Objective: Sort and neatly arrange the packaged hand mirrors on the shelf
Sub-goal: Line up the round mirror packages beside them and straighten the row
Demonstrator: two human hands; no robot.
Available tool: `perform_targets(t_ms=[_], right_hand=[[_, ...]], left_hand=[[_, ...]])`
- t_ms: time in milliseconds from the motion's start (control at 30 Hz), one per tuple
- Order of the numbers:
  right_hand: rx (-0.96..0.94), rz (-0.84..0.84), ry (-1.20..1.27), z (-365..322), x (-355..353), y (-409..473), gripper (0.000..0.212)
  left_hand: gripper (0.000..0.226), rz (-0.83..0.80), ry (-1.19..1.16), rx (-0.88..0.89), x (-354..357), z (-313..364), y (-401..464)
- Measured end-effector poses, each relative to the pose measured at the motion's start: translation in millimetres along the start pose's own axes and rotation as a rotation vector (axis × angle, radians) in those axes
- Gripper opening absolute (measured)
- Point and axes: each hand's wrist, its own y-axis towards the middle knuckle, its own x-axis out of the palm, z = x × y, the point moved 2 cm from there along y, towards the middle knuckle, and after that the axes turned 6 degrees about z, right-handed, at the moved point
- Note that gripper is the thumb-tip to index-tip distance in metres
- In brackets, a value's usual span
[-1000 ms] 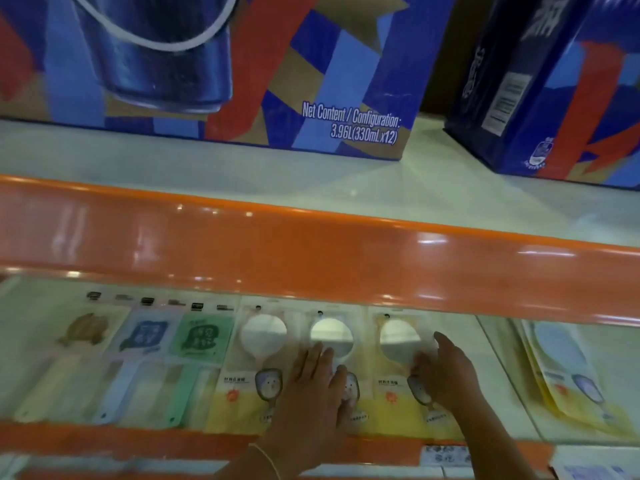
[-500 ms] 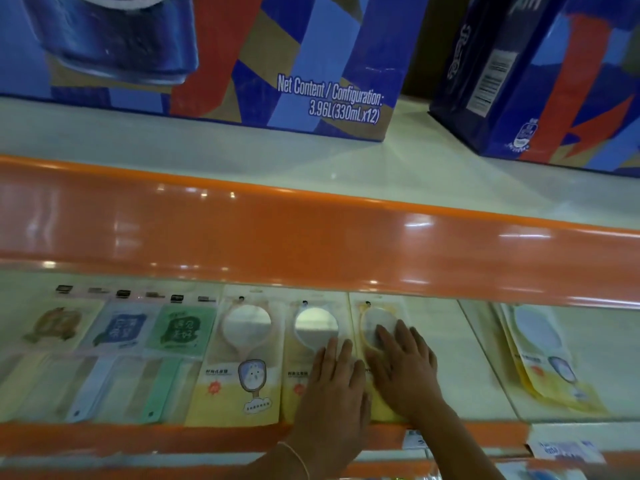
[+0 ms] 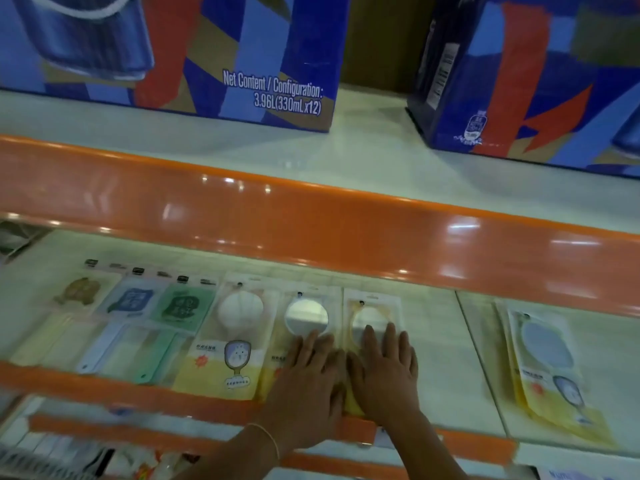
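On the pale lower shelf (image 3: 436, 358) with its orange front lip, six packaged hand mirrors are seen laid flat in a row. At the left, three square mirrors in clear sleeves are lined up side by side: a tan one (image 3: 78, 292), a blue one (image 3: 130, 301) and a green one (image 3: 180, 306). To their right, three round mirrors in clear-and-yellow packets follow: the first (image 3: 230, 337) lies free, the second (image 3: 306, 318) is pressed flat under the left hand (image 3: 308, 386), and the third (image 3: 372, 317) is pressed under the right hand (image 3: 386, 375). Both hands are spread wide with straight fingers, side by side, and nothing is gripped by either; the two packets appear to be squared against each other.

Well apart at the far right, past a seam in the shelf, a loose stack of yellow mirror packets (image 3: 550, 368) is left tilted and fanned, out of line with the row. The sorting is judged largely done for the main row, with this stack probably still to be straightened or brought across. Above, blue-and-red drink cartons (image 3: 263, 46) are stood on the upper shelf.
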Motion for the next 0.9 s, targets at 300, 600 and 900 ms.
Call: perform_targets(t_ms=[300,600,900], right_hand=[[-0.06,-0.071,0.091,7,-7,3,0.086],[-0.202,0.007,0.124,29,-12,-4,0.082],[-0.213,0.127,0.262,36,-7,-4,0.056]], left_hand=[[0.059,0.028,0.085,-0.028,5,2,-2],[0.056,0.033,0.115,-0.027,8,1,-3],[0.057,0.049,0.121,-0.05,8,3,-4]])
